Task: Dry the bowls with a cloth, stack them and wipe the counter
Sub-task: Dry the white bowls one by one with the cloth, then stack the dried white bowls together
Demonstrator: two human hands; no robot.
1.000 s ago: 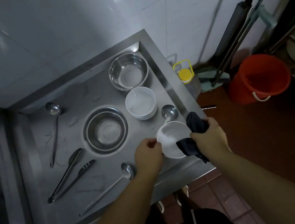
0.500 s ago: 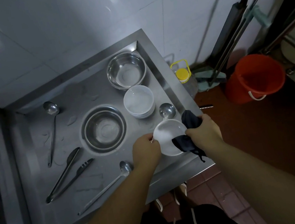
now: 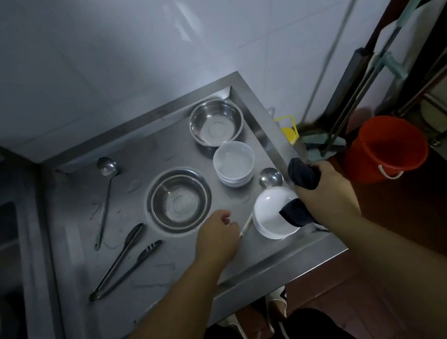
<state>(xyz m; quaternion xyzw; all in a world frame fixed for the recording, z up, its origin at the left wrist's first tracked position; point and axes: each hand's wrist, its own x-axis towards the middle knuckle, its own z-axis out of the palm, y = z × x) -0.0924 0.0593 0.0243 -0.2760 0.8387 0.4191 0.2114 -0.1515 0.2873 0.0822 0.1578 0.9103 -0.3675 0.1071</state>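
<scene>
Steel counter (image 3: 174, 269): right hand (image 3: 326, 199) grips cloth (image 3: 297, 211) in white bowl (image 3: 271, 214); left hand (image 3: 217, 239) loose.

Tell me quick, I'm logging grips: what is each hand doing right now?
Left hand: loosely curled, holding nothing.
Right hand: gripping the dark cloth against the white bowl.

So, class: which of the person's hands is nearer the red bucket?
The right. The right hand, gripping the dark cloth, is just beside the red bucket; the left hand is over the counter, farther away.
</scene>
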